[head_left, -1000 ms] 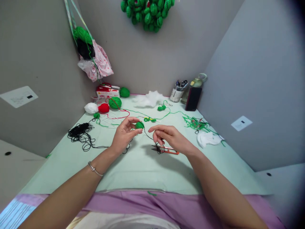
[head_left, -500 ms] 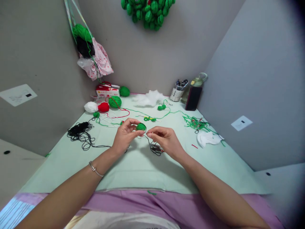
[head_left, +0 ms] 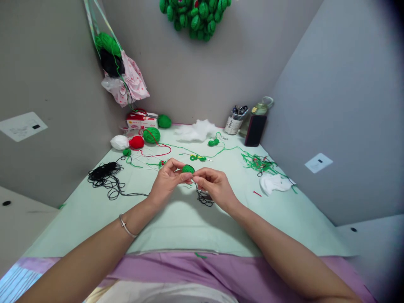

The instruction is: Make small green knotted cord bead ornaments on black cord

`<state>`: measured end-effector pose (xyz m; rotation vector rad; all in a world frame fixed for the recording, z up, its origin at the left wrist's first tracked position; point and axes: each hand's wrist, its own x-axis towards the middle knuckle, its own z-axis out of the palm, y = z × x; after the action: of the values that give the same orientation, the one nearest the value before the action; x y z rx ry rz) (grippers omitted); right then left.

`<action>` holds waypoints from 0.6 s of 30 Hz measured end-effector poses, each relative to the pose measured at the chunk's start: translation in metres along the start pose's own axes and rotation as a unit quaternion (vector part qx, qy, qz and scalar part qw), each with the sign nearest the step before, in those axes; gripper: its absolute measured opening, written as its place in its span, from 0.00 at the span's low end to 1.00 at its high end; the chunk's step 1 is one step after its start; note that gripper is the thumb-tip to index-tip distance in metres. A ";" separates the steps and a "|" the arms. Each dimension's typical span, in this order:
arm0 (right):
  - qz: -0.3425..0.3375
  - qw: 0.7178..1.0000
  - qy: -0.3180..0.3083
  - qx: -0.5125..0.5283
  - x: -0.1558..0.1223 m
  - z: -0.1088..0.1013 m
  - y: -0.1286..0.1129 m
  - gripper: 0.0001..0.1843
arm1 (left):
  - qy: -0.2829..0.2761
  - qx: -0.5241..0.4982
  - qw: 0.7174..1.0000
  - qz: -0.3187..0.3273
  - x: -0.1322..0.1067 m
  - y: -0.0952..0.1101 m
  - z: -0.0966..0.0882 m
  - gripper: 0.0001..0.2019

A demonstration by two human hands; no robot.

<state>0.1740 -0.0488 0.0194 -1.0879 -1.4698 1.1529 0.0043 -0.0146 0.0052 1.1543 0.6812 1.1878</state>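
My left hand [head_left: 168,180] pinches a small green crocheted piece [head_left: 188,168] between thumb and fingers, above the middle of the table. A dark strand shows along its edge. Close against it is my right hand [head_left: 214,185], thumb and forefinger pressed together at the piece's right side. Whatever those fingertips grip is too small to make out. Black yarn [head_left: 205,199] hangs or lies in loops just below the right hand. More black yarn [head_left: 105,171] is heaped at the left, one strand running towards my left wrist.
Green yarn balls [head_left: 152,135], a red ball [head_left: 136,143] and a white one [head_left: 119,142] sit back left. White stuffing [head_left: 198,130] lies at the back, near a pen cup [head_left: 233,125] and a phone [head_left: 255,130]. Green yarn scraps [head_left: 257,162] are on the right.
My hands have come closer together, the right fingertips now meeting the green piece. The piece has turned slightly in my left hand. The view has shifted a little.
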 end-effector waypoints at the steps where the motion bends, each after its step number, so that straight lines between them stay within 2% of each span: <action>1: -0.001 1.000 0.000 0.006 0.001 0.000 0.001 0.10 | -0.001 -0.002 1.000 0.000 0.000 -0.001 -0.001 0.18; 11: 0.023 0.999 0.023 0.038 0.001 0.006 -0.001 0.13 | -0.001 0.005 1.000 0.019 -0.001 -0.003 0.000 0.20; 18: 0.034 0.999 0.009 -0.003 0.007 -0.001 0.009 0.15 | 0.018 0.062 0.996 0.066 -0.002 -0.005 0.000 0.15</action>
<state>0.1750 -0.0406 0.0117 -1.1568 -1.4319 1.1837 0.0051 -0.0165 0.0004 1.3019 0.7222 1.2947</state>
